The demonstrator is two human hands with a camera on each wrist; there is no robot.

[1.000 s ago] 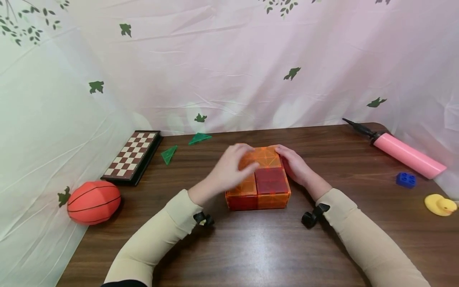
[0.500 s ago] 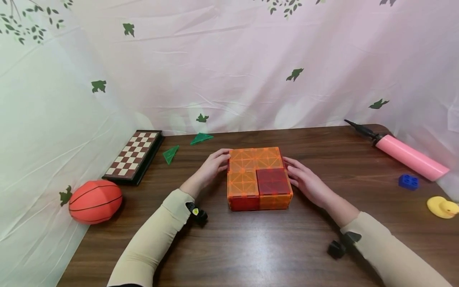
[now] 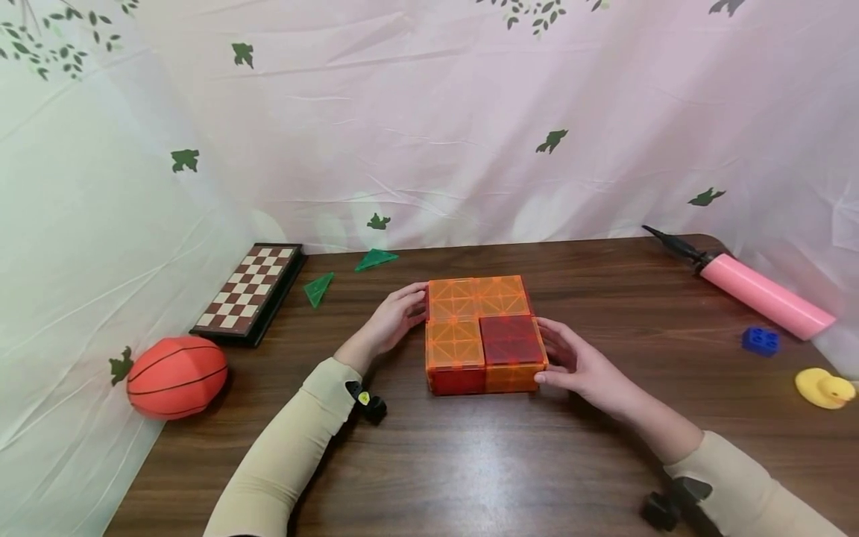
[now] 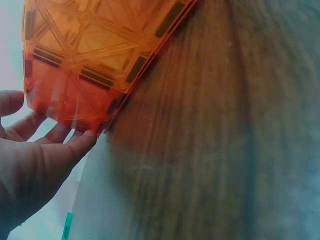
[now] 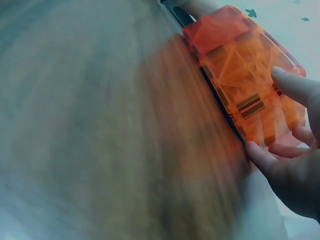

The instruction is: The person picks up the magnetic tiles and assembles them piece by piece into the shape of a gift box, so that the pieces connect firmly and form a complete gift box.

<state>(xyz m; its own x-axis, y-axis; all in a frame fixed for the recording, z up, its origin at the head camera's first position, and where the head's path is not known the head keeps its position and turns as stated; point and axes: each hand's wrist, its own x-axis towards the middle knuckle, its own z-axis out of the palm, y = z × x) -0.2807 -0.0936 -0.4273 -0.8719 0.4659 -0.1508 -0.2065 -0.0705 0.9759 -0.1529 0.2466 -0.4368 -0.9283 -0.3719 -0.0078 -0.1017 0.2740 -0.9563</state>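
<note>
A low square box of see-through orange and dark red magnetic tiles stands on the table. My left hand touches its left side toward the back, fingertips against a red tile wall in the left wrist view. At the right side, my right hand has its fingers along the wall and its thumb by the front corner. The right wrist view shows those fingertips at the lower edge of the box's orange wall. Neither hand encloses the box.
Two green triangular tiles lie at the back left, near a chessboard. A red ball sits at the left edge. To the right are a pink hand pump, a blue toy brick and a yellow rubber duck.
My left hand has left the top of the box for its left side. My right hand has slid along the right side from the back to the front corner.
</note>
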